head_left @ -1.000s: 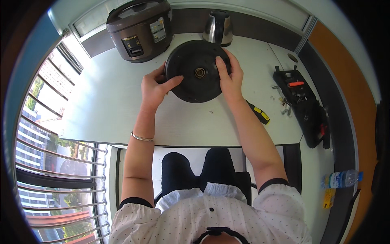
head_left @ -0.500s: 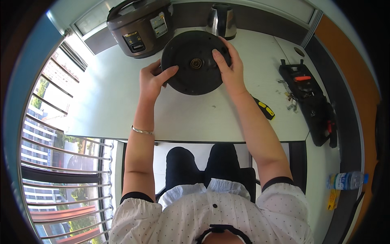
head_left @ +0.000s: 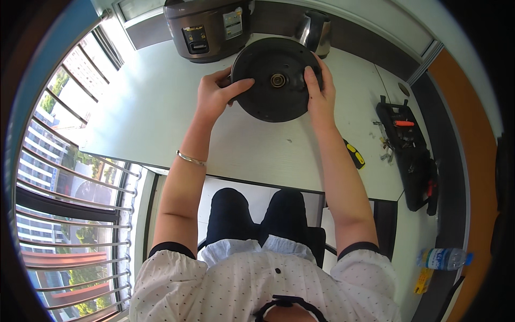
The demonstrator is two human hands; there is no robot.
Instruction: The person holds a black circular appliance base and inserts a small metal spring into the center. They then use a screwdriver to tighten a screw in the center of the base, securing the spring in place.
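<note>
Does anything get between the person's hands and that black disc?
Nothing visible does: the left hand and right hand both hold the disc directly, at opposite sides. The cooker and kettle stand beyond it.

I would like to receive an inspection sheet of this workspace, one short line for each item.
Surface: pale table, with a small speck near its front edge.
Job's things: round black disc, with a coil-like part at its centre.
Clutter: black tool case at right; small metal pieces beside it; yellow-and-black handle by the right forearm.
Hands: left hand and right hand grip the disc at opposite sides, thumbs on the face toward the camera.
Cables: nothing seen.
Surroundings: cooker and metal kettle behind; barred window at left; bottle on its side at right.
</note>
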